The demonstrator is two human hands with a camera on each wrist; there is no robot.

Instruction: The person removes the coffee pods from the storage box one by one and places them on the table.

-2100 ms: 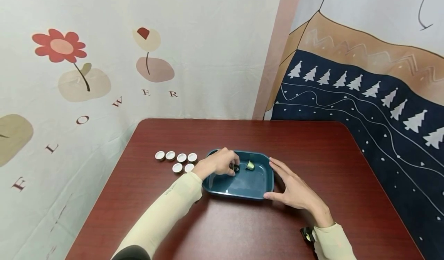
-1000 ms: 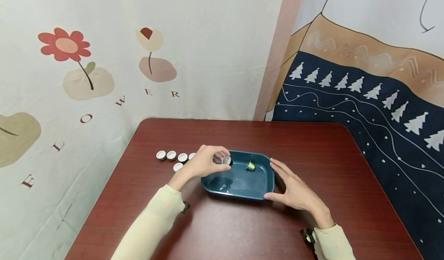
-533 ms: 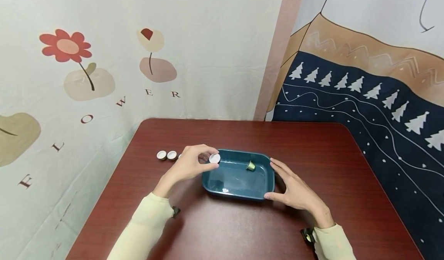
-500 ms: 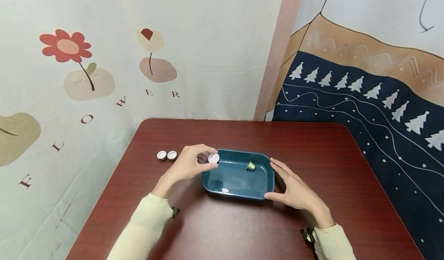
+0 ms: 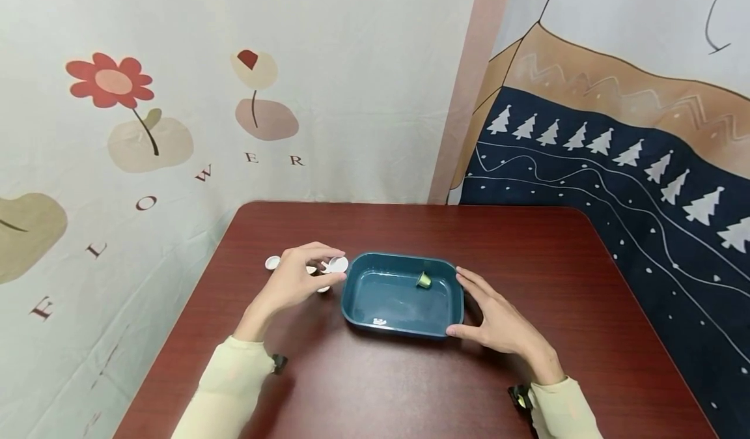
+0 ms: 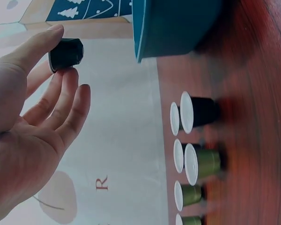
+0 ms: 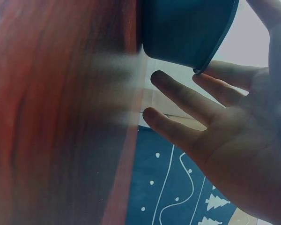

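My left hand (image 5: 288,283) pinches a dark coffee capsule (image 6: 66,54) between thumb and fingertips, just off the left end of the blue tray (image 5: 389,305). Its pale lid end faces up in the head view. A green coffee capsule (image 5: 424,281) lies on its side inside the tray. On the tray's right end rests my right hand (image 5: 498,318), fingers spread and nearly straight, with the thumb by the near corner. Black capsules (image 6: 201,111) and green capsules (image 6: 208,165) stand lid-up below my left hand, partly hidden by it in the head view.
The red-brown wooden table (image 5: 398,387) carries the tray near its far middle. Behind it hangs a pale cloth (image 5: 363,100) with flowers and letters. A dark blue cloth (image 5: 562,159) with white trees hangs on the right.
My left hand has picked the dark capsule out of the tray and carried it left, past the tray's rim and over the standing capsules. The right hand has stayed on the tray.
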